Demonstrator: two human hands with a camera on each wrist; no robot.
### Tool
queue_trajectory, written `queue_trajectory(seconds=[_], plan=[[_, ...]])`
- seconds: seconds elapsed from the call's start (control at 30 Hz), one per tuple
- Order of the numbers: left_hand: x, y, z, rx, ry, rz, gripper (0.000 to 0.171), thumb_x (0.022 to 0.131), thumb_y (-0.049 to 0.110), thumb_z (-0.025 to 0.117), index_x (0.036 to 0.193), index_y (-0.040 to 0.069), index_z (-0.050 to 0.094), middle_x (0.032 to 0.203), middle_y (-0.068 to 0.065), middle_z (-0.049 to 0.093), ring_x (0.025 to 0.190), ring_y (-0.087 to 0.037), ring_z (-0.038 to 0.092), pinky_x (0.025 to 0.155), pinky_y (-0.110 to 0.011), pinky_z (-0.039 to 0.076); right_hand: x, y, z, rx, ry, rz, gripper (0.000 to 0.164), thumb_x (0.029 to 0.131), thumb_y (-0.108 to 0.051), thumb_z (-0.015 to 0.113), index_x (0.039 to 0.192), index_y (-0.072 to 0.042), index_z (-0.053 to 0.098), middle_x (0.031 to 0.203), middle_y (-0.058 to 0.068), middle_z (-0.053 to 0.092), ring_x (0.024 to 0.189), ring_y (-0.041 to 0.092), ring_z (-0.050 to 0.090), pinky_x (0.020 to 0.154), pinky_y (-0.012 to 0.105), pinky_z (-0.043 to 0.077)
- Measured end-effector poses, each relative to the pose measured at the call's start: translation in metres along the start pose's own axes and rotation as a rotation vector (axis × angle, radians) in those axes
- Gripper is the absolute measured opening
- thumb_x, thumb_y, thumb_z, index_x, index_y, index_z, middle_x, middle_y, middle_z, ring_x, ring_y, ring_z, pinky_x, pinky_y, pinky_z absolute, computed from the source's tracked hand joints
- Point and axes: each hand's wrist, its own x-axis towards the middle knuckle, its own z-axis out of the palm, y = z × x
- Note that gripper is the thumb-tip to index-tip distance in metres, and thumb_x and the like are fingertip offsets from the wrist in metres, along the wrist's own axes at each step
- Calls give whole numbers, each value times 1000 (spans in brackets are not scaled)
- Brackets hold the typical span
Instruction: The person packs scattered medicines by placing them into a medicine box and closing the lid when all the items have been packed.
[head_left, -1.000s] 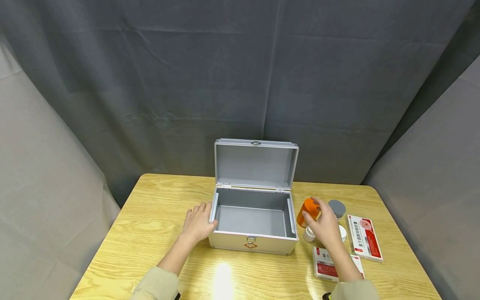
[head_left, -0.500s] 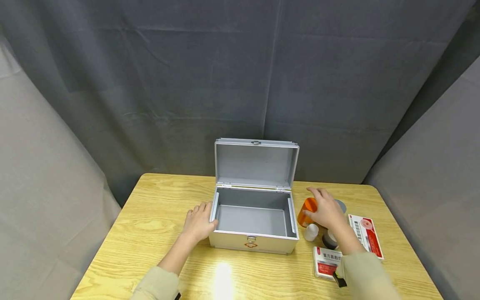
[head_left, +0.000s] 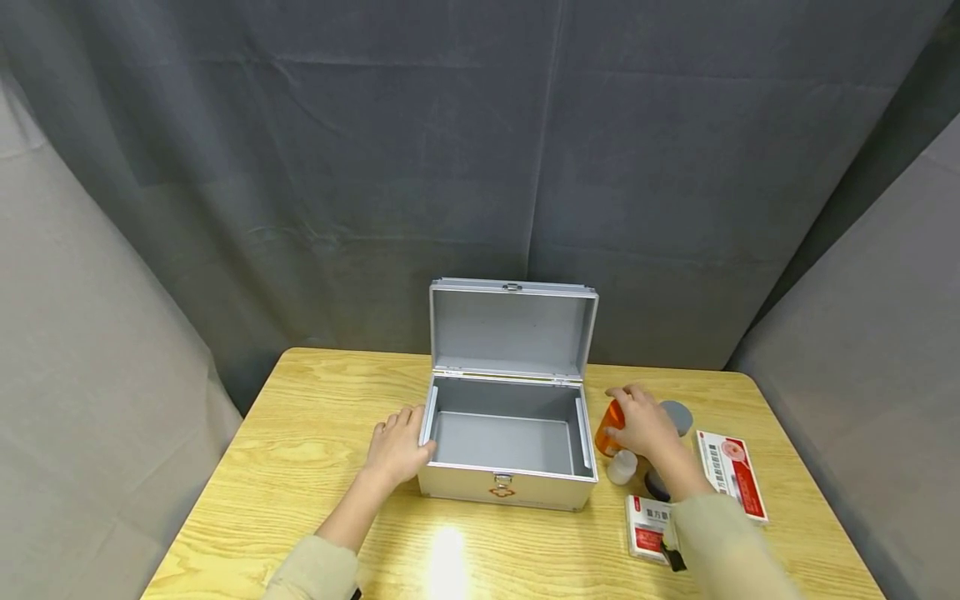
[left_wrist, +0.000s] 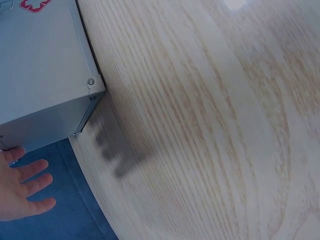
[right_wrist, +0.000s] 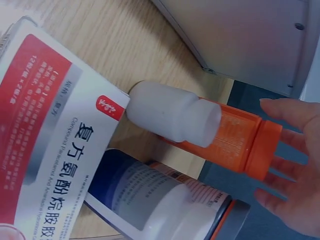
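Observation:
A silver first-aid case (head_left: 498, 492) stands with its lid raised. My left hand (head_left: 397, 446) rests against its left rim, fingers extended; the left wrist view shows that hand (left_wrist: 20, 185) beside the case's side wall. At the right, my right hand (head_left: 643, 423) is around the top of an orange bottle (head_left: 607, 433). In the right wrist view its fingers are spread about the orange cap (right_wrist: 264, 150), with a gap between one digit and the cap. A small white bottle (right_wrist: 160, 110) stands close to the orange one.
A dark blue bottle with a white cap (right_wrist: 140, 197) and a grey-lidded bottle (head_left: 677, 417) stand near the right hand. Two red-and-white medicine boxes (head_left: 731, 475) lie nearby, the nearer box (head_left: 647, 529) partly under the sleeve. A dark curtain (head_left: 480, 167) hangs behind the table (head_left: 337, 375).
My right hand lifted slightly off the orange bottle and shifted right, then came back lower around its top. The left hand and the case have stayed in place.

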Motion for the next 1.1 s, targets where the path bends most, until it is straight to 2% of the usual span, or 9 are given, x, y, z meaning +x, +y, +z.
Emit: queue_trajectory(seconds=[0.2, 0.43, 0.7, 1.1], plan=[[0, 0, 2, -8, 3, -2, 66, 84, 38, 52, 140, 7, 34, 135, -17, 42, 123, -35, 39, 100, -55, 28, 0, 3, 6, 46, -32, 27, 60, 71, -14, 74, 123, 0, 50, 118, 30, 46, 98, 46, 50, 74, 57, 46], [0, 0, 2, 2, 10, -3, 66, 84, 37, 53, 139, 7, 34, 134, -17, 43, 122, -35, 40, 99, -54, 29, 1, 7, 12, 106, -14, 31, 57, 69, -10, 72, 121, 2, 50, 112, 30, 47, 91, 43, 52, 73, 56, 46], [0, 0, 2, 2, 15, 5, 66, 83, 37, 52, 138, 7, 35, 132, -16, 44, 120, -35, 41, 97, -55, 30, 5, 10, 16, 122, -17, 50, 55, 69, -5, 70, 120, 3, 50, 111, 31, 47, 91, 43, 52, 74, 55, 47], [0, 0, 1, -5, 19, 6, 65, 83, 37, 53, 138, 7, 35, 132, -17, 45, 121, -35, 41, 98, -55, 30, 5, 10, 15, 154, 4, 34, 51, 70, -2, 71, 117, 4, 53, 107, 30, 49, 88, 42, 53, 76, 54, 46]])
